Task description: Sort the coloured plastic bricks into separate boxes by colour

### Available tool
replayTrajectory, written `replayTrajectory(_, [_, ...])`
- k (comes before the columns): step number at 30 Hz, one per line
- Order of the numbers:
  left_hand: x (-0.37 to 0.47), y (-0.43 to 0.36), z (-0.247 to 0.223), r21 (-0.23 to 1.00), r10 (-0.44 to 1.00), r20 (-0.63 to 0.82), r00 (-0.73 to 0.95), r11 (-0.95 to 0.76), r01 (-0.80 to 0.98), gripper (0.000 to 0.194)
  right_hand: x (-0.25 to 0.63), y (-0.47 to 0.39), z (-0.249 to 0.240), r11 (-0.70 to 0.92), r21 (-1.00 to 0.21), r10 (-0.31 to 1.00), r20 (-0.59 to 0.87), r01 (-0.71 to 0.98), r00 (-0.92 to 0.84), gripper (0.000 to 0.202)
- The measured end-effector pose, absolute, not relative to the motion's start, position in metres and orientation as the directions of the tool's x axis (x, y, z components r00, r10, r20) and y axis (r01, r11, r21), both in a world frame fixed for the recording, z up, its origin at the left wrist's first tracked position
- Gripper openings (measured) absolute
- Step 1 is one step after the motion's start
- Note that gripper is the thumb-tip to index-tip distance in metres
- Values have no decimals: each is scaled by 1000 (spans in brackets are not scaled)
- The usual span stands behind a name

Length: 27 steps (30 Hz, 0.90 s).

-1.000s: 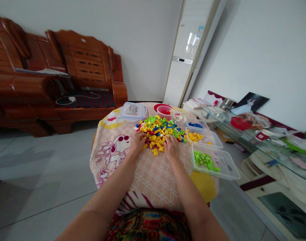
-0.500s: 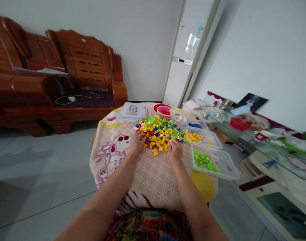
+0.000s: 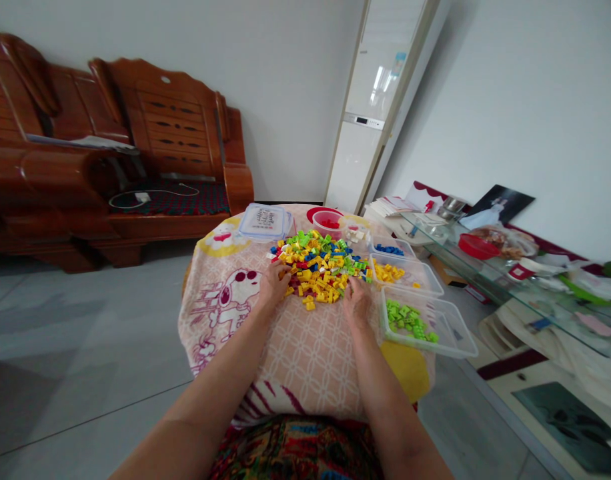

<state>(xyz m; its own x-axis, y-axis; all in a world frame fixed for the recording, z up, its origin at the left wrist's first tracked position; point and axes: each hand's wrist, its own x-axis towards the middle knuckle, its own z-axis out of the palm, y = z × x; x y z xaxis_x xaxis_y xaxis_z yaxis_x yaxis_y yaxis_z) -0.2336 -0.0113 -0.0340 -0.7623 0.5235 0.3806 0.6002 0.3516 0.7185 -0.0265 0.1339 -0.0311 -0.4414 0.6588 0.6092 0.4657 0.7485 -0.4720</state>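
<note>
A loose pile of small toy building bricks point(image 3: 321, 267), yellow, green, blue, red and white, is spread over the table. At its left edge is my left hand point(image 3: 274, 284), fingers curled together against yellow bricks; what they pinch, if anything, is hidden. My right hand point(image 3: 357, 300) rests at the pile's right front edge, its fingers bent down by green and yellow bricks. Anything in its fingertips is too small to make out. To the right stand clear plastic boxes: one with blue bricks point(image 3: 389, 250), one with yellow bricks point(image 3: 387, 273), and a larger one with green bricks point(image 3: 408, 320).
A round tub with red bricks point(image 3: 327, 222) and some white bricks point(image 3: 355, 236) lie behind the pile. A lidded plastic box point(image 3: 265, 222) sits at the back left. A patterned cloth point(image 3: 310, 360) covers the table. A cluttered glass shelf point(image 3: 505, 283) stands to the right.
My right hand has moved a little to the right along the pile's front edge. My left hand stays at the left edge, nearly unmoved.
</note>
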Motion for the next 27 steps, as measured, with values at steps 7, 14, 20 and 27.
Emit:
replayTrajectory(7, [-234, -12, -34, 703, 534, 389, -751, 355, 616, 26, -28, 130, -33, 789, -463, 614, 567, 404, -549, 39])
replayTrajectory(14, [-234, -13, -33, 708, 528, 392, -753, 349, 614, 27, -31, 133, -40, 791, -516, 610, 621, 329, -492, 34])
replayTrajectory(20, [-234, -12, -33, 705, 530, 392, -752, 352, 616, 27, -31, 134, -37, 785, -531, 617, 623, 319, -481, 34])
replayTrajectory(27, [-235, -13, -33, 716, 529, 383, -757, 347, 605, 28, -30, 127, -29, 776, -460, 630, 543, 431, -555, 30])
